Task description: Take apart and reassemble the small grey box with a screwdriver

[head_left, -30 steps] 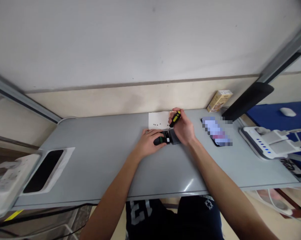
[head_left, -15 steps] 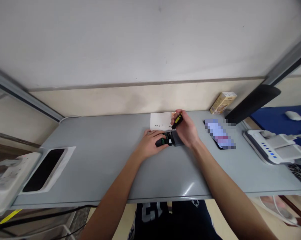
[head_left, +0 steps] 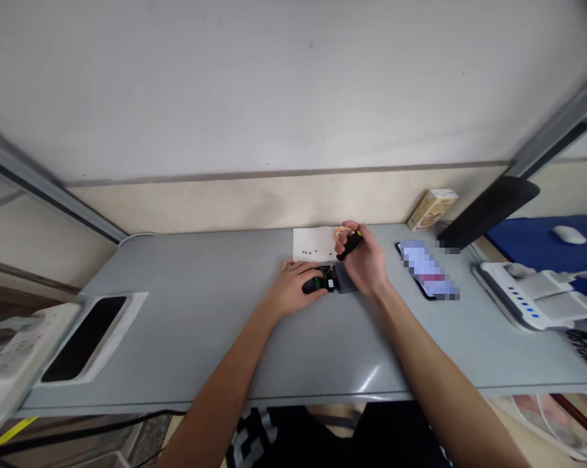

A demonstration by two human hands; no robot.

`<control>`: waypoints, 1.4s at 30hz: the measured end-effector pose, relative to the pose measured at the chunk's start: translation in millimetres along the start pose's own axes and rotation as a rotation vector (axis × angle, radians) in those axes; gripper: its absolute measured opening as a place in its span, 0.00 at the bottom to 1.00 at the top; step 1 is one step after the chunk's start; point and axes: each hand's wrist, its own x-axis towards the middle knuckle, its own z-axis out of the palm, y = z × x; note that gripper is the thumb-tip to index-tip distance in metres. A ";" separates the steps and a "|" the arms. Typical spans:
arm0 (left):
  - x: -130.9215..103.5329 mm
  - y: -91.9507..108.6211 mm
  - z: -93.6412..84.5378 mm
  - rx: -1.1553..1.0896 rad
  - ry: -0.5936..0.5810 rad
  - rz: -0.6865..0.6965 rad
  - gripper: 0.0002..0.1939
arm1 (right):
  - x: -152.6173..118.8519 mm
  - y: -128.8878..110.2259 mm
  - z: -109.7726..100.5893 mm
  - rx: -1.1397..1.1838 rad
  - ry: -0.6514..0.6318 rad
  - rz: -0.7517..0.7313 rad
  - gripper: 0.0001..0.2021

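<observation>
My left hand (head_left: pixel 293 289) is wrapped round the left part of a small black device (head_left: pixel 329 285) lying on the grey desk. A bit of green circuitry shows on the device; its exact kind I cannot tell. My right hand (head_left: pixel 366 260) grips a screwdriver (head_left: pixel 350 248) by its black and yellow handle. The shaft slants down-left to the device, but the contact at its tip is too small to make out. A dark grey flat block (head_left: pixel 345 279) sits against the device's right side, partly under my right wrist. Behind lies white paper (head_left: pixel 317 237) bearing several tiny dark screws (head_left: pixel 309 252).
To the right lie a phone (head_left: pixel 427 270) with a lit screen, a small carton (head_left: pixel 432 209) and a white power strip (head_left: pixel 512 296) with plugs. At the left are a dark-screened phone (head_left: pixel 84 338) on white paper and a white socket unit (head_left: pixel 25 351). A wall (head_left: pixel 273 201) closes the back.
My right hand has turned about the screwdriver, and less of the handle's yellow shows. The left hand stays on the device. The whole view has shifted slightly.
</observation>
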 end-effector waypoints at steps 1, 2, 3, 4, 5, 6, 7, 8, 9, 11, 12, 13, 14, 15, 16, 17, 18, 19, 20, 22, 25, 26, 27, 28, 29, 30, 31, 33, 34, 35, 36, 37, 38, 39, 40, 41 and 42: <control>0.1 -0.1 0.0 0.002 0.003 0.002 0.12 | -0.1 -0.1 -1.0 0.033 0.009 -0.003 0.16; 0.2 -0.2 -0.1 0.004 0.005 0.004 0.12 | -0.1 0.3 -2.5 0.056 0.015 -0.007 0.15; 0.2 -0.2 -0.3 0.005 0.005 0.007 0.11 | -0.1 1.0 -4.3 0.068 0.014 -0.010 0.16; 0.3 -0.1 -0.5 0.006 0.005 0.009 0.11 | 0.0 1.9 -6.2 0.069 0.009 -0.011 0.18; 0.3 -0.1 -0.8 0.006 0.003 0.011 0.11 | 0.1 2.9 -8.1 0.058 0.003 -0.012 0.19; 0.4 0.0 -1.1 0.006 0.002 0.012 0.11 | 0.3 3.7 -9.6 0.036 0.000 -0.013 0.20; 0.4 0.2 -1.4 0.007 0.001 0.013 0.11 | 0.4 4.4 -10.6 0.008 0.004 -0.019 0.21; 0.4 0.3 -1.7 0.008 0.000 0.012 0.11 | 0.6 4.7 -11.0 -0.020 0.014 -0.030 0.22; 0.3 0.4 -1.9 0.011 0.000 0.012 0.11 | 0.8 4.8 -10.7 -0.041 0.027 -0.043 0.23; 0.2 0.6 -2.0 0.016 0.007 0.013 0.11 | 1.3 4.1 -8.4 -0.031 0.038 -0.050 0.23; 0.2 0.6 -1.9 0.018 0.012 0.013 0.11 | 1.5 3.3 -6.9 -0.002 0.028 -0.036 0.23; 0.1 0.6 -1.8 0.021 0.015 0.013 0.11 | 1.6 2.3 -5.3 0.035 0.011 -0.016 0.23; 0.0 0.6 -1.7 0.023 0.015 0.013 0.11 | 1.7 1.3 -3.8 0.072 -0.007 0.008 0.22; -0.1 0.5 -1.6 0.025 0.014 0.012 0.11 | 1.5 0.3 -2.5 0.102 -0.021 0.032 0.21; -0.1 0.5 -1.5 0.028 0.012 0.010 0.10 | 1.2 -0.4 -1.5 0.119 -0.026 0.045 0.19; -0.2 0.4 -1.6 0.031 0.010 0.008 0.10 | 0.6 -0.7 -0.8 0.121 -0.019 0.042 0.17; -0.2 0.4 -1.8 0.033 0.008 0.007 0.10 | -0.1 -0.6 -0.5 0.114 -0.004 0.031 0.15; -0.2 0.5 -2.0 0.035 0.008 0.008 0.10 | -0.9 -0.2 -0.4 0.099 0.012 0.019 0.15; -0.2 0.6 -2.3 0.036 0.004 0.011 0.10 | -1.8 0.6 -0.7 0.072 0.024 0.006 0.16; -0.1 0.8 -3.0 0.036 -0.004 0.017 0.10 | -3.2 2.7 -1.6 -0.030 0.043 -0.020 0.19; -0.1 0.9 -3.3 0.036 -0.006 0.020 0.10 | -3.5 5.5 -2.5 -0.191 0.078 -0.061 0.23; -0.1 0.8 -3.1 0.036 -0.003 0.019 0.11 | -3.0 5.9 -2.3 -0.201 0.089 -0.079 0.22; -0.1 0.6 -2.9 0.036 0.000 0.017 0.11 | -2.4 6.0 -1.9 -0.183 0.089 -0.087 0.22; -0.1 0.4 -2.6 0.036 0.002 0.016 0.11 | -1.6 5.8 -1.3 -0.150 0.076 -0.084 0.21; -0.1 0.3 -2.4 0.036 0.003 0.016 0.12 | -0.9 5.3 -0.7 -0.116 0.055 -0.071 0.21; -0.1 0.2 -2.4 0.037 0.005 0.017 0.11 | -0.2 4.6 -0.2 -0.089 0.032 -0.052 0.22; 0.0 0.2 -2.5 0.038 0.006 0.019 0.11 | 0.2 3.9 0.1 -0.076 0.015 -0.037 0.22; 0.1 0.6 -2.9 0.043 0.005 0.022 0.10 | 0.6 3.0 -0.4 -0.092 0.015 -0.044 0.19; 0.2 0.8 -3.1 0.045 0.004 0.022 0.10 | 0.6 3.0 -1.2 -0.102 0.030 -0.060 0.17; 0.2 0.9 -3.3 0.048 0.002 0.021 0.10 | 0.4 3.4 -2.3 -0.109 0.045 -0.071 0.16; 0.2 1.0 -3.4 0.049 -0.001 0.020 0.10 | 0.1 4.1 -3.5 -0.114 0.057 -0.074 0.17; 0.2 1.0 -3.3 0.050 -0.003 0.020 0.10 | -0.1 5.0 -4.6 -0.119 0.065 -0.070 0.18; 0.1 0.9 -3.2 0.050 -0.003 0.021 0.10 | -0.3 6.1 -5.5 -0.128 0.070 -0.061 0.20; 0.0 0.7 -2.9 0.050 -0.002 0.022 0.10 | -0.5 7.2 -6.1 -0.142 0.074 -0.058 0.22; -0.1 0.6 -2.7 0.049 -0.002 0.024 0.10 | -0.5 8.1 -6.1 -0.160 0.081 -0.063 0.23; -0.2 0.4 -2.6 0.049 -0.001 0.024 0.10 | -0.6 8.8 -5.5 -0.178 0.085 -0.074 0.24; -0.2 0.4 -2.6 0.049 -0.001 0.024 0.10 | -0.7 9.1 -4.3 -0.189 0.084 -0.087 0.24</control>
